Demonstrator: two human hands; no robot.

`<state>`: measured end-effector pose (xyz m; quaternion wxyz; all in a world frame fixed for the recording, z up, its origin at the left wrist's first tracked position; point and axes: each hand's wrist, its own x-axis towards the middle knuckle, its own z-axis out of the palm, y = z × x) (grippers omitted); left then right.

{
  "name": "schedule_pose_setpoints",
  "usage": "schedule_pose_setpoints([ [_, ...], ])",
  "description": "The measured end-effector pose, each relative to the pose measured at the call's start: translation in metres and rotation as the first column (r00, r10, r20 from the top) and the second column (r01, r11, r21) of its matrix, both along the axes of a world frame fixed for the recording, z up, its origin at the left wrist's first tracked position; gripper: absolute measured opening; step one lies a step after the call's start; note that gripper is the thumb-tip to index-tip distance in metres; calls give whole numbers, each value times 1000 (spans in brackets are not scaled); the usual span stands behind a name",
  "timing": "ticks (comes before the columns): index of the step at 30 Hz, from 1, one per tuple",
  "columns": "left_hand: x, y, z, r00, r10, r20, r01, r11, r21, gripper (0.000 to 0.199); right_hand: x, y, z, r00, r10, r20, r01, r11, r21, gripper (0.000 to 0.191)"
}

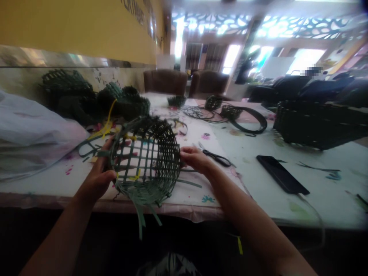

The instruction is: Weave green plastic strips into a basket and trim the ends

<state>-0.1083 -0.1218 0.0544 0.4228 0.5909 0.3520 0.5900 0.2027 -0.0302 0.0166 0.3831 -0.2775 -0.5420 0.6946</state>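
A round basket point(169, 153) woven from dark green strips is tilted on its side above the table's near edge, its open lattice showing the tablecloth through it. Loose strip ends hang from its lower rim. My left hand point(100, 172) holds the left side, thumb in front and fingers behind the lattice. With thumb and fingers pressed together, my right hand point(194, 158) pinches the basket's right side. Black-handled scissors point(217, 157) lie just right of my right hand.
A phone point(281, 174) with a cable lies at the right, near another pair of scissors point(319, 168). Behind it stands a large dark basket point(319, 124). Coiled strips point(253, 120) and small baskets point(176, 101) sit farther back. A white bag point(34, 134) fills the left.
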Motion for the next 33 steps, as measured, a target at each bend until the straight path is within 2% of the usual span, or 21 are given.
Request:
schedule_pose_setpoints([
  [6,4,-2,3,992,-117,45,118,993,-31,102,-2,-3,0,1000,-18,24,19,999,-27,39],
  [9,3,-2,2,995,-100,25,101,994,-45,102,-9,-6,1,999,-46,17,46,999,-11,38],
  [13,4,-3,2,997,-74,16,74,996,-53,100,-16,-12,3,983,-176,40,174,983,66,37],
  [15,5,-3,2,998,-57,14,58,998,-39,100,-17,-14,4,976,-205,68,196,974,115,35],
  [21,2,3,-1,997,-78,10,78,995,-54,98,-10,-12,8,973,-160,163,146,985,97,33],
  [29,4,14,3,992,-120,-25,119,992,-33,98,-5,-6,5,986,-75,149,54,989,136,23],
  [33,7,35,10,989,-143,-40,143,990,7,96,-6,-2,1,981,-167,101,149,975,167,26],
])
